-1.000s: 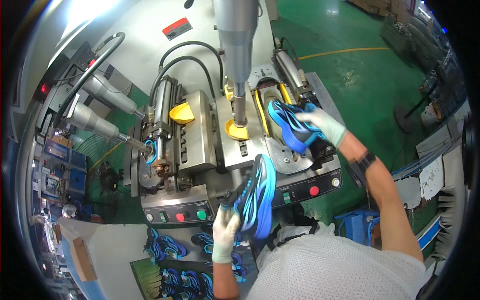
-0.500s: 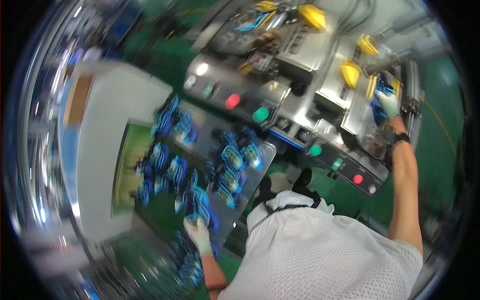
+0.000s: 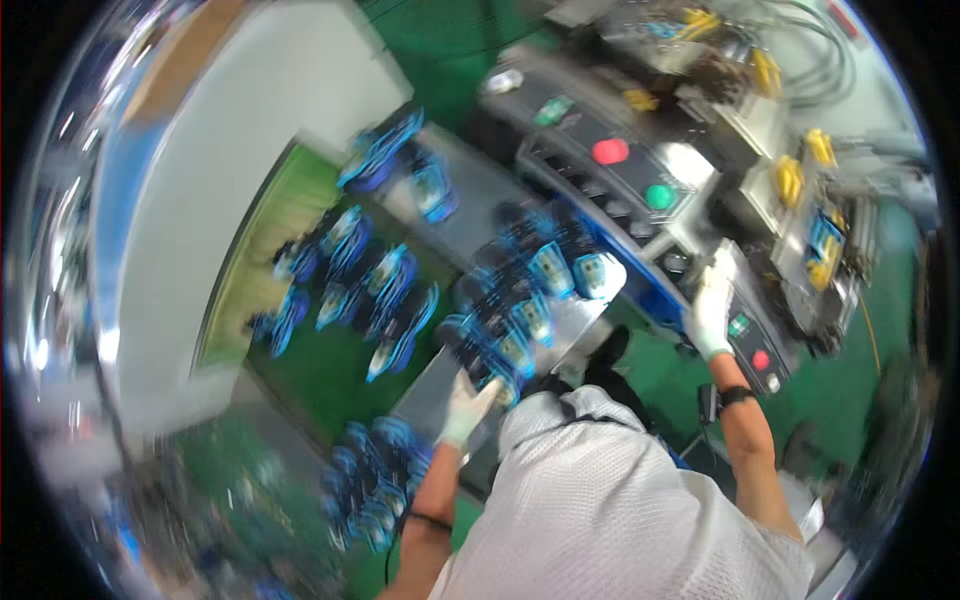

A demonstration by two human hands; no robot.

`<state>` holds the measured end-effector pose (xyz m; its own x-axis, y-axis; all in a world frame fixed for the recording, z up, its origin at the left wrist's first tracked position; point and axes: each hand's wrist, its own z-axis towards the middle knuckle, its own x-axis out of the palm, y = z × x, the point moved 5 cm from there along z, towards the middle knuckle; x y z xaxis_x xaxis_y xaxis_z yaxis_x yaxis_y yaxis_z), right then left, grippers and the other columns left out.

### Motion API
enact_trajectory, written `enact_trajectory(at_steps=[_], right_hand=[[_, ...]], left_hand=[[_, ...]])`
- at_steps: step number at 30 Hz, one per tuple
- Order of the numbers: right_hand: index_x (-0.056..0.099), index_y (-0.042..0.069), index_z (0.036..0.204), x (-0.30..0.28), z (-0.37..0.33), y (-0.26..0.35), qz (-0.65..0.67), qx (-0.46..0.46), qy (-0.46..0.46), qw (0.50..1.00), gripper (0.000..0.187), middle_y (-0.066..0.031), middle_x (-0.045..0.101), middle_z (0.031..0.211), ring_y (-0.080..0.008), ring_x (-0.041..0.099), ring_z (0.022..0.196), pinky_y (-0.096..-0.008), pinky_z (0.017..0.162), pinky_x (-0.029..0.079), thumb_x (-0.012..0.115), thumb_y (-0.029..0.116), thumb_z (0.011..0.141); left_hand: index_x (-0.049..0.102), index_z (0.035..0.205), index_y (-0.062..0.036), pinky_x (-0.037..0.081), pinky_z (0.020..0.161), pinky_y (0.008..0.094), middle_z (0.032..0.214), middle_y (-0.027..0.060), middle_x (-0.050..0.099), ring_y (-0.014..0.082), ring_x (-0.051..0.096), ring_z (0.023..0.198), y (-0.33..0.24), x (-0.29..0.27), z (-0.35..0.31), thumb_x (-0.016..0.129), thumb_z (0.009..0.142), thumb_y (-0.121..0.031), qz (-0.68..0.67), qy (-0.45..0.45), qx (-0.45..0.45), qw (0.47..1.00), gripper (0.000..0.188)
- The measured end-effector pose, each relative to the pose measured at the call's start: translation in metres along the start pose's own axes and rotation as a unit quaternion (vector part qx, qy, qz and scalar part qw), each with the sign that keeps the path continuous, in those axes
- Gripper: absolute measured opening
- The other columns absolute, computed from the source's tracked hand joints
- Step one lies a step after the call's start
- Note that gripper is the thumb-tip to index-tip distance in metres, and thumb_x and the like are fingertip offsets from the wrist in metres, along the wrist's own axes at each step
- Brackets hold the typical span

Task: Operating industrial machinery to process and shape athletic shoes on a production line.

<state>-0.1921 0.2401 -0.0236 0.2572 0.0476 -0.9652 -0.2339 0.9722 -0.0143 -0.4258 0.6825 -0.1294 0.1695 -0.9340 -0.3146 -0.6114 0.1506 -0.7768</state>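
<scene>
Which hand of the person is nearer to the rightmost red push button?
Right. The right hand is above and left of the red push button in the picture; the left hand is much farther left, by the blue shoes.

Here it is, a running shoe [image 3: 503, 366] in black and bright blue with pale cyan edging, sitting at the near end of a tight cluster of matching shoes [image 3: 532, 318] on the grey metal table [image 3: 470, 215], its finer detail smeared by blur! And over on the right, the dark control panel [image 3: 750, 342], slanting from far left to near right, its far part covered, a green switch [image 3: 738, 325], red button [image 3: 760, 360] and pale knob [image 3: 773, 382] lined up along it.
</scene>
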Motion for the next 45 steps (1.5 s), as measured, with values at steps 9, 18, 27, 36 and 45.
enact_trajectory(at_steps=[9, 18, 27, 36, 45], right_hand=[[0.025, -0.01, 0.149, -0.027, -0.05, 0.038, 0.127, 0.099, 0.108, 0.981, 0.084, -0.0369, 0.021, 0.155, -0.0513, 0.019, 0.147, -0.0549, 0.12, 0.021, 0.068, 0.03, 0.088], [0.039, -0.011, 0.143, -0.023, -0.167, 0.048, 0.194, 0.244, 0.245, 0.918, 0.077, -0.0352, 0.032, 0.15, -0.0468, 0.033, 0.142, -0.0452, 0.118, 0.031, 0.068, 0.034, 0.087], [0.046, -0.003, 0.143, -0.053, -0.055, 0.117, 0.498, 0.226, 0.278, 0.79, 0.071, -0.0233, 0.051, 0.145, -0.0343, 0.051, 0.133, -0.0396, 0.112, 0.04, 0.061, 0.046, 0.095], [0.061, 0.006, 0.127, -0.061, 0.04, 0.204, 0.866, 0.247, 0.418, 0.123, 0.04, -0.0028, 0.066, 0.118, -0.0122, 0.059, 0.106, -0.0321, 0.094, 0.049, 0.065, 0.033, 0.098], [0.058, 0.002, 0.123, -0.061, 0.062, -0.021, 0.861, 0.246, 0.17, 0.412, 0.047, -0.0038, 0.066, 0.107, -0.0117, 0.065, 0.082, -0.0263, 0.066, 0.054, 0.074, 0.028, 0.087]], left_hand=[[0.047, 0.137, 0.0054, 0.043, 0.106, 0.0457, 0.132, 0.0281, 0.052, 0.0413, 0.052, 0.123, 0.016, -0.195, 0.099, 0.079, 0.08, -0.019, 0.385, -0.184, 0.275, 0.862, 0.07], [0.056, 0.129, 0.0056, 0.051, 0.098, 0.0442, 0.122, 0.0278, 0.063, 0.0402, 0.063, 0.11, 0.02, -0.188, 0.167, 0.085, 0.065, -0.035, 0.554, -0.001, 0.12, 0.824, 0.081], [0.063, 0.121, 0.0067, 0.049, 0.098, 0.0411, 0.124, 0.0256, 0.065, 0.0372, 0.062, 0.112, -0.208, -0.158, 0.0, 0.078, 0.084, -0.031, 0.304, -0.104, 0.138, 0.937, 0.054], [0.05, 0.139, 0.0038, 0.051, 0.099, 0.0408, 0.131, 0.0159, 0.06, 0.0276, 0.062, 0.116, -0.329, 0.007, 0.022, 0.063, 0.094, -0.014, -0.284, 0.148, 0.209, 0.924, 0.05], [0.045, 0.14, 0.0119, 0.05, 0.105, 0.0415, 0.139, 0.0242, 0.055, 0.0332, 0.057, 0.127, -0.416, 0.098, 0.067, 0.057, 0.103, -0.019, -0.148, 0.055, 0.34, 0.927, 0.05]])
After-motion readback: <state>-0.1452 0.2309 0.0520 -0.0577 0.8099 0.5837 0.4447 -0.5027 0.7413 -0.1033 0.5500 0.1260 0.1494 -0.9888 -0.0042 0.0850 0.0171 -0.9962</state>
